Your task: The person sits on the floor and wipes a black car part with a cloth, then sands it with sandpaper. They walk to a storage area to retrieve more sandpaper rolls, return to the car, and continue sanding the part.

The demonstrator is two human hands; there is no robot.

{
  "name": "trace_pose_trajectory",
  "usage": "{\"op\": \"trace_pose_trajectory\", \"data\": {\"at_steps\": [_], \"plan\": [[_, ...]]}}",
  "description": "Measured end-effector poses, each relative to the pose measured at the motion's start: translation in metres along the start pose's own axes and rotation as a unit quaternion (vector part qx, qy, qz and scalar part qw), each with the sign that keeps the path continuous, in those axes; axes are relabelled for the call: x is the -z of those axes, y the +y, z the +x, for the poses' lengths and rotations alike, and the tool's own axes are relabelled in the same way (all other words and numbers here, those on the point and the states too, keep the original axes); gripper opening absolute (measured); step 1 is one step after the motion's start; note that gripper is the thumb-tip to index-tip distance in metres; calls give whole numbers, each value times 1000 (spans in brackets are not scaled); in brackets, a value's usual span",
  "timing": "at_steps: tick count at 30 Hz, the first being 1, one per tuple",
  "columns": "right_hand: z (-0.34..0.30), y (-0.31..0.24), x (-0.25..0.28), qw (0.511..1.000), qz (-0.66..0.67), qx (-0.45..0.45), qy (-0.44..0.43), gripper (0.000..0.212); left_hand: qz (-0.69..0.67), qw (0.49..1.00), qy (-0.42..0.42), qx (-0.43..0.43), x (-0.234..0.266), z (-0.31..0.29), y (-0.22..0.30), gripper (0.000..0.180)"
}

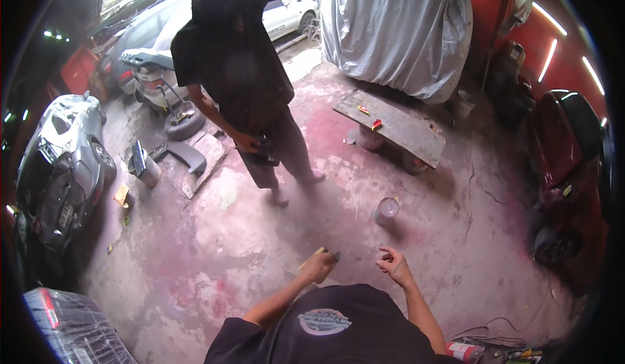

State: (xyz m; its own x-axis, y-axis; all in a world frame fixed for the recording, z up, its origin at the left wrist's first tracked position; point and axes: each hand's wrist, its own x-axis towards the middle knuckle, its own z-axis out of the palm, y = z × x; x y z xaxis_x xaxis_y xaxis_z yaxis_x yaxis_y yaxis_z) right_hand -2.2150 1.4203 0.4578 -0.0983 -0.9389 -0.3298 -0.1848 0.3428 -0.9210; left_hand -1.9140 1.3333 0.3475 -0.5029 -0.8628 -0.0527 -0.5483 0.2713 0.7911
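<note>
In front of my chest, my left hand [318, 267] is closed around a small flat piece [321, 250] with a yellowish edge; a dark end pokes out on its right side. Its kind is too small to make out. My right hand [395, 267] is raised a little way to the right, fingers loosely bent and apart, with nothing seen in them. Beyond that hand, a round open bucket [387, 210] stands on the stained concrete floor [312, 227], not touched by either hand.
Ahead, a person [237, 71] in dark clothes stands facing me. A board on low supports [390, 128] bears small red and yellow items. Behind it is a covered vehicle [397, 32]. Cars [65, 162] line the left; a dark red car body [563, 142] is right. Cables [488, 333] lie lower right.
</note>
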Motion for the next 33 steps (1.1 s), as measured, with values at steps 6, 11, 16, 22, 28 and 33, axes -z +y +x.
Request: {"op": "trace_pose_trajectory", "data": {"at_steps": [6,11,16,22,28,33], "plan": [[-21,-44,-14,948,-210,236,45,56,-241,960,-137,34,46,33,131,16],[-23,-53,-22,904,-296,308,31,37,-262,953,-155,-2,38,34,133,15],[-18,-33,-16,883,-324,338,26,30,-236,963,-131,2,38,25,130,13],[-30,-61,-26,864,-385,318,60,24,-191,978,-39,-77,30,20,117,11],[-19,-36,-16,925,-299,230,35,22,-225,973,-10,-47,32,18,124,11],[-18,-28,-13,998,8,55,-13,18,-267,961,-1,-70,38,14,124,9]]}}
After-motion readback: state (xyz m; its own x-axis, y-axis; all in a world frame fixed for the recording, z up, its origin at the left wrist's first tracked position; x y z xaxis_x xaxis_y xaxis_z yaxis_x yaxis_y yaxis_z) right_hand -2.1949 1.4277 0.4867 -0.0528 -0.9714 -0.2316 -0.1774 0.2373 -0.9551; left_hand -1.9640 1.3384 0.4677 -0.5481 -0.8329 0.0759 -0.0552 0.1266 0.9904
